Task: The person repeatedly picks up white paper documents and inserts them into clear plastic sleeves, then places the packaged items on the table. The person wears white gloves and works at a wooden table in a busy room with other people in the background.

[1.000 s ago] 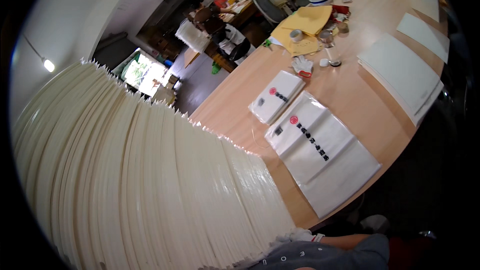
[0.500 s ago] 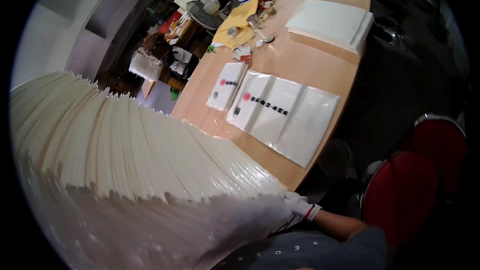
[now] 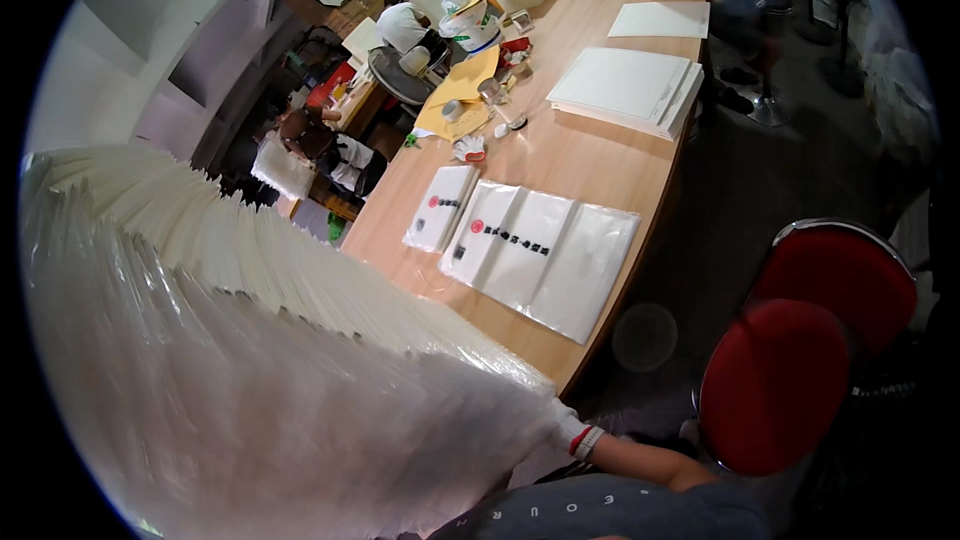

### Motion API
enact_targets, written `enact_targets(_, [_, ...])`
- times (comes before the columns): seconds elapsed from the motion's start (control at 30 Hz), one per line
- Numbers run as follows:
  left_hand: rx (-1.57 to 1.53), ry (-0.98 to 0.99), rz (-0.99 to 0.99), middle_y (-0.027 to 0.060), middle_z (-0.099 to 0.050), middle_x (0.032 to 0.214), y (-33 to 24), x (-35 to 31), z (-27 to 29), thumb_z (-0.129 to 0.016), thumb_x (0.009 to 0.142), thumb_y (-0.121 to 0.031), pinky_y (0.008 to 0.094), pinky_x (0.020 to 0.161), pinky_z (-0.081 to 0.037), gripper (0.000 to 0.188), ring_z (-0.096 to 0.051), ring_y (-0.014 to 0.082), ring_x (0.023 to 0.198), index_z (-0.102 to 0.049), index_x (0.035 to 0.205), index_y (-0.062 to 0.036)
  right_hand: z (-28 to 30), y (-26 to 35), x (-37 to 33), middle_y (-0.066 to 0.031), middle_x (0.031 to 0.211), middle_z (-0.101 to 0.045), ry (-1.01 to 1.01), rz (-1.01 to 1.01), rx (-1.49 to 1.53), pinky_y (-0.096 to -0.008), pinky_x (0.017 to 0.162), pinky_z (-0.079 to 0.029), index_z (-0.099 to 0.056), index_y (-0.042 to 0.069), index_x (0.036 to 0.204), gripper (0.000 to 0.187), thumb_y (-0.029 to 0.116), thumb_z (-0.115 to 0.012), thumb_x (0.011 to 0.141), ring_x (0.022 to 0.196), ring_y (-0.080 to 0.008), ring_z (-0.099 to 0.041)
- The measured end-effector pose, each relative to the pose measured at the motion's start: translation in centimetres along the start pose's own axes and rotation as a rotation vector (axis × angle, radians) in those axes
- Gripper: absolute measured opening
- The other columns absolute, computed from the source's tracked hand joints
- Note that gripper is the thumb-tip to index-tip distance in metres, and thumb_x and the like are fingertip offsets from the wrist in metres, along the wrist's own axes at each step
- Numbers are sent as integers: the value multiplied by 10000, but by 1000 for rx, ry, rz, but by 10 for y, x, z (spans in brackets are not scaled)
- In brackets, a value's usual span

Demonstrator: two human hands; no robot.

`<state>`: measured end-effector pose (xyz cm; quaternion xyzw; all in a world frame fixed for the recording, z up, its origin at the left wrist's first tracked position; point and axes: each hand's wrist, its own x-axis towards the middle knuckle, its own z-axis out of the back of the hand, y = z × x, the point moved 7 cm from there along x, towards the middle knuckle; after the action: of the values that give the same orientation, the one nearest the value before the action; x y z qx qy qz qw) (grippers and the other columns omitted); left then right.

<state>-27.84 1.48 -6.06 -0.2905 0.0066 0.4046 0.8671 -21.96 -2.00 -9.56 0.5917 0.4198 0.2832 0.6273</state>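
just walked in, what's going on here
The person's gloved right hand is at the right end of a huge stack of thin, pale layers, glossy like plastic; its grip is hidden, and the left hand is out of view. On the table lie two flat white packets side by side, with pale sheets stacked farther back.

Sheet stack (image 3: 305,275): off-white
Right glove (image 3: 565,423): white and red
Tabletop (image 3: 600,165): pale tan
Round seat (image 3: 775,385): red
Shirt (image 3: 645,512): dark grey
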Motion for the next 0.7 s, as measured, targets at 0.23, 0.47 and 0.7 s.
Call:
enact_targets(0.23, [-5, 7, 26, 109, -579, 1062, -9, 23, 5, -425, 827, -202, 363, 790, -445, 338, -545, 272, 917, -581, 1101, -82, 1, -16, 19, -161, 1097, -560, 64, -125, 94, -429, 715, -489, -469, 36, 1178, 368, 283, -426, 908, 969, -295, -575])
enact_targets(0.47, [-21, -5, 53, 105, -585, 1045, -3, 50, 11, -425, 823, -188, 359, 777, -448, 330, -549, 266, 899, -586, 1091, -81, -14, -7, 47, -151, 1106, -557, 143, -35, -104, -433, 722, -479, -482, 49, 1173, 353, 275, -422, 909, 979, -287, -565])
enact_targets(0.7, [-41, -64, 80, 102, -592, 1029, 8, 92, 27, -425, 820, -173, 355, 765, -452, 323, -553, 260, 881, -590, 1082, -81, -36, -1, 84, -141, 1115, -555, 236, 41, -232, -438, 728, -469, -494, 61, 1168, 339, 266, -418, 909, 989, -279, -555])
